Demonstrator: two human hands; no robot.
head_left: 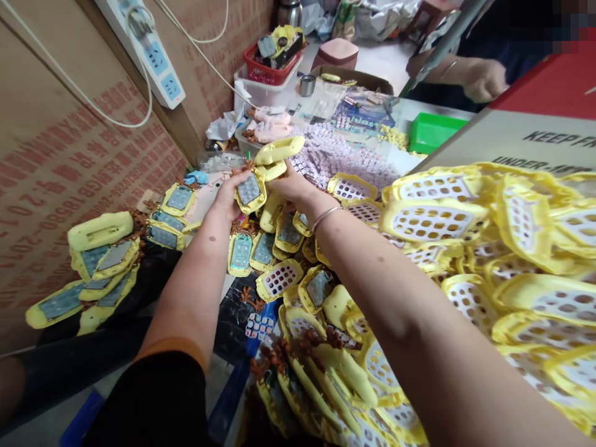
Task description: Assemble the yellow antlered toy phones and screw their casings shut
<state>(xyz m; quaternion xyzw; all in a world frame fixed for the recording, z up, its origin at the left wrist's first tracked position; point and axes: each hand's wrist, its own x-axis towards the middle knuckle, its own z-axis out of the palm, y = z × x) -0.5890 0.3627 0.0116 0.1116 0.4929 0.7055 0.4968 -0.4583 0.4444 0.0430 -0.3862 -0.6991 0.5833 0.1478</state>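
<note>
My left hand [228, 197] is closed around the edge of a yellow toy phone half [251, 191] with a grey keypad pad in it and brown antler-like pieces at its top. My right hand [287, 181] is just right of it, closed at the lower edge of a plain yellow shell [279, 149]; its fingertips are partly hidden. A second yellow piece [271, 171] sits between that shell and the hand. Below both hands lie several yellow halves with grey pads, among them one with a greenish pad [241, 251]. A half with a white holed plate [279, 279] is nearby.
Yellow shells with white holed plates [428, 217] are heaped at right. More halves [112, 254] are piled at left. Behind are small white keypad pieces [335, 152], a green tray [435, 131] and a red basket [272, 68]. A power strip [156, 59] hangs upper left. Another person's hand [484, 79] shows upper right.
</note>
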